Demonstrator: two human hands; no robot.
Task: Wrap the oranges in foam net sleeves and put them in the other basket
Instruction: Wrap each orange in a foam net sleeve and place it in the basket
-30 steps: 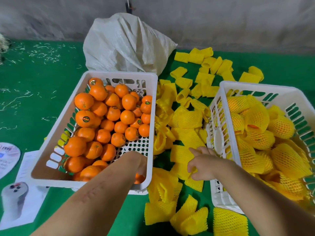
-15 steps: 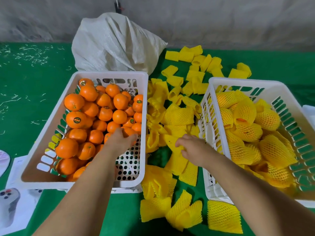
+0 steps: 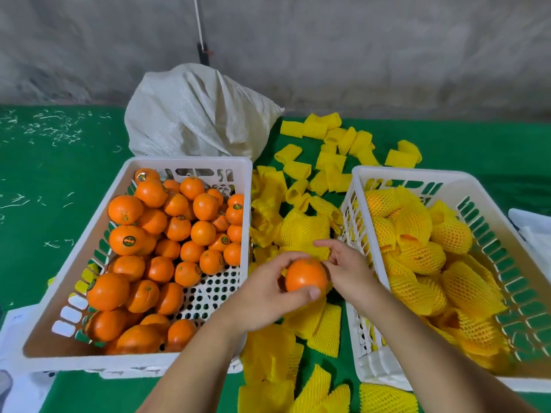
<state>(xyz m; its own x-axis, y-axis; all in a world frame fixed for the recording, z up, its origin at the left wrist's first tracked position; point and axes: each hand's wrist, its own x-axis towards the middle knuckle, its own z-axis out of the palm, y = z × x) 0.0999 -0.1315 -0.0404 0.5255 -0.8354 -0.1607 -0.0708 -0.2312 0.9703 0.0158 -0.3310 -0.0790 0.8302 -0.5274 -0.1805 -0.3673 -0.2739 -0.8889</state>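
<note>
— What's worn on the arms?
— Nothing; both forearms are bare to the frame's edge.
— And the left hand (image 3: pixel 268 296) and right hand (image 3: pixel 348 271)?
— No gloves or rings; short nails.

Green table (image 3: pixel 59 180) with two white baskets (image 3: pixel 190 162), loose yellow foam sleeves (image 3: pixel 323 329), white sack (image 3: pixel 196 114).

The right basket (image 3: pixel 387 174) runs off the frame's right edge, papers (image 3: pixel 18 323) off the left.

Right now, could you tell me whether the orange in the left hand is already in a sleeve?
Not yet: the orange is bare in the left hand, its peel showing all round.
</note>
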